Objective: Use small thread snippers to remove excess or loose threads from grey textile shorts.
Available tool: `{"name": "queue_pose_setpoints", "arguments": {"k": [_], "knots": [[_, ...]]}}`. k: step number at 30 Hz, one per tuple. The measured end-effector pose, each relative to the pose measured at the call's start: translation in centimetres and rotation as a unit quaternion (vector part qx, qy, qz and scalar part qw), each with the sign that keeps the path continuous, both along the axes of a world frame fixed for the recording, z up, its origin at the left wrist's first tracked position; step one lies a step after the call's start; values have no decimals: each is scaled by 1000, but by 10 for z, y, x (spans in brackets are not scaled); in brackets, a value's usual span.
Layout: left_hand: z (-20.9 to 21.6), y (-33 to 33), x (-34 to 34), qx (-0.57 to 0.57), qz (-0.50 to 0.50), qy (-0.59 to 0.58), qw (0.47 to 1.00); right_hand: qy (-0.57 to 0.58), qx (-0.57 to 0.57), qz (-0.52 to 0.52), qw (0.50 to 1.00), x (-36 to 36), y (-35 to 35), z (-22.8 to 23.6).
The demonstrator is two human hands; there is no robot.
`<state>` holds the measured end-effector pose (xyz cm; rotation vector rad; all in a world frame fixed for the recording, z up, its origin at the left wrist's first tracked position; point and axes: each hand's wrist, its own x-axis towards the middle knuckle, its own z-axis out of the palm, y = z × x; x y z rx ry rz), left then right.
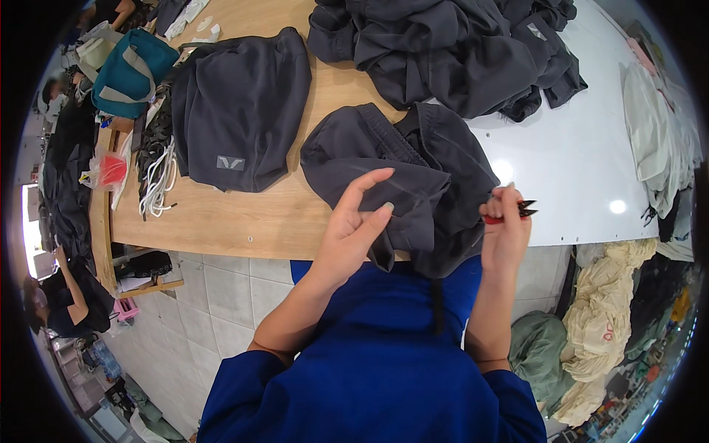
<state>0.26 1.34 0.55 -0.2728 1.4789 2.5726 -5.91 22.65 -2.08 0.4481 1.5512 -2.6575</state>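
Note:
Dark grey shorts point(369, 148) with a gathered elastic waistband lie in front of me, their near edge hanging over the table's front. Over their left part is my left hand point(356, 221), thumb and forefinger apart, holding nothing; I cannot tell whether it touches the cloth. At the right edge of the shorts, my right hand point(507, 221) is closed around small thread snips point(526, 209) with red handles and dark blades pointing right. Left of the shorts lies a folded dark grey garment point(240, 111) with a small light label patch.
A heap of dark grey garments point(450, 52) covers the far side of the wooden table point(214, 221) and white tabletop point(591, 170). At left are a teal bag point(133, 74) and white cords point(159, 181). Cream cloth bundles point(609, 310) stand at lower right. A person point(66, 295) is at far left.

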Motion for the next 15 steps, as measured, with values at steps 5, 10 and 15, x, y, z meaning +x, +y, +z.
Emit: {"name": "queue_pose_setpoints", "arguments": {"k": [5, 10, 15], "knots": [[-3, -4, -4, -6, 18, -11, 1000, 104, -72, 13, 992, 12, 37, 8], [-6, -8, 9, -153, -25, 110, 982, 72, 252, -151, 953, 10, 109, 7], [-4, -25, 30, -435, -161, 328, 823, 191, 764, -229, 572, -13, 175, -8]]}}
